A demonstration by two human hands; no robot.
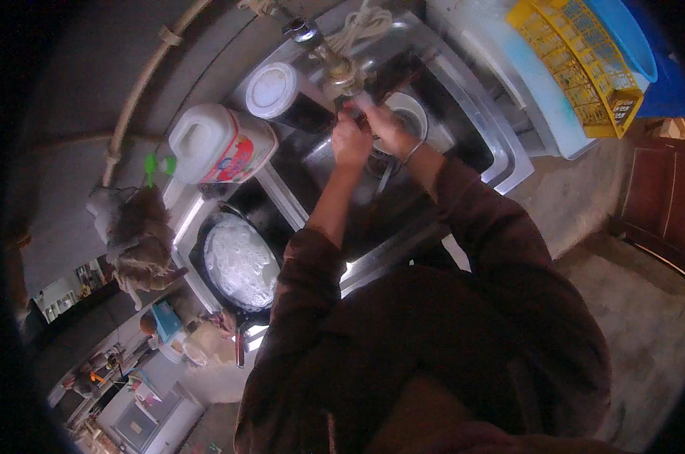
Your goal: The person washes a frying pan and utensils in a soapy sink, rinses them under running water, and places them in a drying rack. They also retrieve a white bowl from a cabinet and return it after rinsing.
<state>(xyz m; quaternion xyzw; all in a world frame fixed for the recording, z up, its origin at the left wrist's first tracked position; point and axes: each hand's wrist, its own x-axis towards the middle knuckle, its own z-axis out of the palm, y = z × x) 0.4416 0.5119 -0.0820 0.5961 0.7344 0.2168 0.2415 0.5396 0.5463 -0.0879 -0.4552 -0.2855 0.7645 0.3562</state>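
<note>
Both bare hands are together over the larger basin of a stainless steel sink [507, 164], just below a tap [339, 74]. My left hand [352, 139] has its fingers curled, close against the fingers of my right hand [389, 127], whose wrist wears a thin bangle. Something small and reddish shows between the fingers; what it is cannot be made out, nor which hand holds it. Under and behind my right hand stands a round, light-rimmed container [415, 110]. A dark jar with a white lid [271, 89] leans to the left of the hands.
A white plastic jug [206, 142] with a colourful label stands on the sink's left side. Beyond it, a pan [241, 264] of foamy whitish liquid sits in the smaller basin. A yellow plastic rack [581, 68] and a blue basin [626, 34] are at the upper right.
</note>
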